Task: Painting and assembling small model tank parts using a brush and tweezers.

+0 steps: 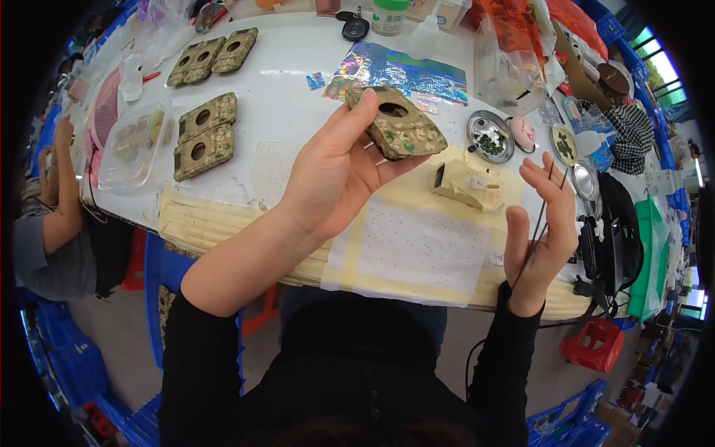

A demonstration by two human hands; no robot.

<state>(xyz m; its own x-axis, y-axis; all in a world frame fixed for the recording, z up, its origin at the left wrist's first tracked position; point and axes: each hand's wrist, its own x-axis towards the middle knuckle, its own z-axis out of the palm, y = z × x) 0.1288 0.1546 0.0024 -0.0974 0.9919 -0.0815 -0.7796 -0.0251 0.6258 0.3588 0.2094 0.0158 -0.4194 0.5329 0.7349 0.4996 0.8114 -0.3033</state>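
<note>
My left hand (pixel 324 179) is closed round a camouflage-painted model tank hull (pixel 413 135), raised above the table. Its thumb lies on top, and a round hole shows in the upper face. To the right, my right hand (pixel 550 223) has its fingers loosely stretched, with slim black tweezers (pixel 541 227) lying across the palm and pointing away from me. Between the hands stands a small tan tape-covered block (pixel 462 185) with a pale peg on its side. Below it, a white sheet (pixel 421 249) dotted with tiny specks is taped to the table's front edge.
More camouflage hulls (pixel 205 138) lie at the left, beside a clear plastic box (pixel 134 149). Holographic film (pixel 402 74) lies at the back. On the right are a round metal dish (pixel 489 136) of dark green bits and a black bag (pixel 622 223). Another person's arm (pixel 65 186) shows far left.
</note>
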